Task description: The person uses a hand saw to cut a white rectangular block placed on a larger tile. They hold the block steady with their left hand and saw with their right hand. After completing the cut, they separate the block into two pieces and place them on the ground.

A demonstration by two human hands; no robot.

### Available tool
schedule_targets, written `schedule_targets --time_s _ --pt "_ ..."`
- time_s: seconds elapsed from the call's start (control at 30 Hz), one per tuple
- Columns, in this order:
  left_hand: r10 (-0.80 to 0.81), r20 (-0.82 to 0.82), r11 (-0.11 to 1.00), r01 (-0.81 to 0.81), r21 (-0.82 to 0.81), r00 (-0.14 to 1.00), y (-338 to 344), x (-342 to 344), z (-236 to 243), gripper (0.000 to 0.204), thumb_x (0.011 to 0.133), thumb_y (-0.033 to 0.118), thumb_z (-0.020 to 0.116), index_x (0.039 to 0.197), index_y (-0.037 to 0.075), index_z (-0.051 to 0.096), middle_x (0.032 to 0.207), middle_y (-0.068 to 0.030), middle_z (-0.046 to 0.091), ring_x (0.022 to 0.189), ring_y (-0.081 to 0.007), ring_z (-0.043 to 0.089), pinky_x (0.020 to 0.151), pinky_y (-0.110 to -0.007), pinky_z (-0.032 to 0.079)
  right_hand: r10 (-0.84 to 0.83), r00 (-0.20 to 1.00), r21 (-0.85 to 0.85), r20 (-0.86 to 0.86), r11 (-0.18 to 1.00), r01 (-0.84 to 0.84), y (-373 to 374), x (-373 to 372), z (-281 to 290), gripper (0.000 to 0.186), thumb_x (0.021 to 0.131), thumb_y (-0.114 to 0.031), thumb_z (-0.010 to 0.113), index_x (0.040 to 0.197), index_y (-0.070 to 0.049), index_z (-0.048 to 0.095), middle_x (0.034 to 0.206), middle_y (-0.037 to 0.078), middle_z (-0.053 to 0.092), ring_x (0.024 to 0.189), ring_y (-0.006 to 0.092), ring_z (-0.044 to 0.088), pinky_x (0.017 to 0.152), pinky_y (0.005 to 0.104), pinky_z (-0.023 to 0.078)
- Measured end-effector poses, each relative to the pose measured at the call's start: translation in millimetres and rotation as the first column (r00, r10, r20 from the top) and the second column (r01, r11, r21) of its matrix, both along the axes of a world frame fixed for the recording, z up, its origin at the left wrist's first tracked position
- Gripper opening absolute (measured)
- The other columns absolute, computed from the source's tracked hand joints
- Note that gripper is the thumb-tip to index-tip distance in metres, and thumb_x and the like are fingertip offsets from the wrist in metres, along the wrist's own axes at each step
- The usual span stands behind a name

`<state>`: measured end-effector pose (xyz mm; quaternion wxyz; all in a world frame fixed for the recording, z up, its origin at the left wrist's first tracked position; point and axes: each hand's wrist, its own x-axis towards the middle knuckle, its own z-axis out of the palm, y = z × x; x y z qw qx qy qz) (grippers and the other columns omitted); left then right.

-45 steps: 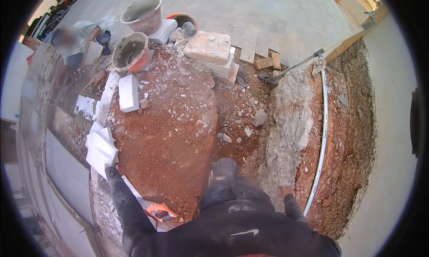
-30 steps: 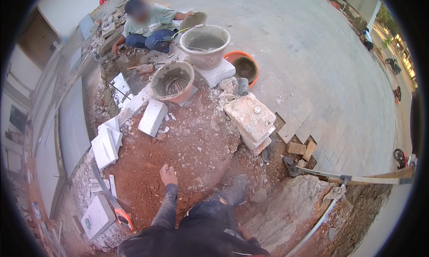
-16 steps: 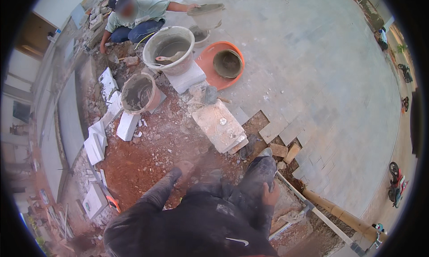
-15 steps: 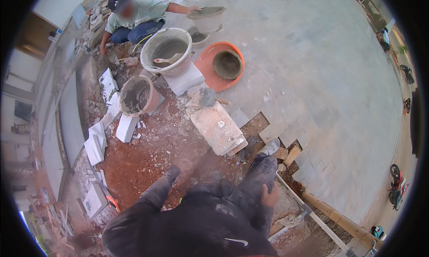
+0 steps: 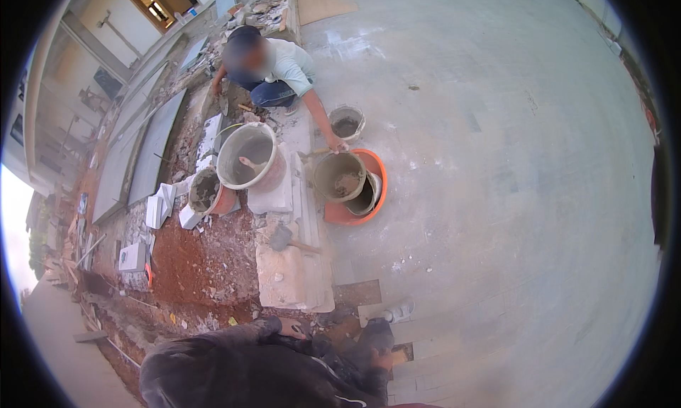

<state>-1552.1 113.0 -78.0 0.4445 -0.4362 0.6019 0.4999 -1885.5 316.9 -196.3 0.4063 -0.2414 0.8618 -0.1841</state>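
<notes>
My left hand (image 5: 294,328) is low over my lap, beside my dark sleeve, with its fingers too small and shaded to make out. My right hand (image 5: 381,359) rests against my dark trouser leg, fingers laid along it, and holds nothing I can see. Ahead of my legs lies a stack of pale stone slabs (image 5: 292,280), with a hammer (image 5: 281,238) on its far end. Across from me a crouching co-worker (image 5: 284,71) grips the rim of a mortar-stained bucket (image 5: 340,176), tilted over an orange tub (image 5: 381,188) that holds another bucket (image 5: 364,197).
A large bucket (image 5: 247,155) with a trowel stands on white blocks, beside a smaller mortar bucket (image 5: 206,192). Another small bucket (image 5: 347,123) sits farther back. Red soil (image 5: 177,273) and rubble lie left; grey paving (image 5: 496,195) spreads right. A saw with orange handle (image 5: 149,275) lies left.
My view has swung, shifting the scene. The co-worker has brought the held bucket from behind the orange tub to over it. My left hand has come into sight; my right stays on my leg.
</notes>
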Motion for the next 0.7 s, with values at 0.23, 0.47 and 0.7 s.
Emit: schedule_targets --time_s 0.23,0.47,0.7 --pt "0.400 -0.199 0.903 -0.422 -0.078 0.894 -41.1 -77.5 46.1 0.108 0.071 0.083 0.051 0.147 0.008 0.035 0.148 -0.0205 0.038 0.136 -0.0338 0.038 0.114 -0.042 0.026 0.352 0.935 0.077 0.040 0.932 -0.354 -81.6 -149.0 26.9 0.044 0.077 -0.047 0.061 0.098 -0.009 0.072 0.101 0.018 0.068 0.098 0.0385 0.062 0.084 0.0467 0.050" --pt "0.647 -0.202 0.719 -0.676 -0.163 0.736 -86.5 -142.3 72.2 0.109 0.068 0.084 0.053 0.145 0.007 0.039 0.146 -0.0197 0.041 0.136 -0.0341 0.038 0.113 -0.041 0.027 0.297 0.951 -0.158 0.088 0.947 -0.281 -264.6 -278.1 17.3 0.028 0.081 -0.024 0.069 0.095 -0.001 0.068 0.083 0.017 0.068 0.067 0.0221 0.068 0.056 0.0358 0.054" --pt "0.843 -0.306 0.471 -0.882 0.019 0.443 -133.7 -154.9 34.3 0.104 0.069 0.078 0.060 0.145 0.009 0.040 0.143 -0.0191 0.045 0.132 -0.0320 0.042 0.110 -0.040 0.031 0.256 0.844 -0.185 0.471 0.964 -0.189 -410.7 -311.6 30.1 0.030 0.087 -0.027 0.063 0.111 -0.009 0.062 0.100 0.014 0.067 0.083 0.0308 0.066 0.066 0.0445 0.048"
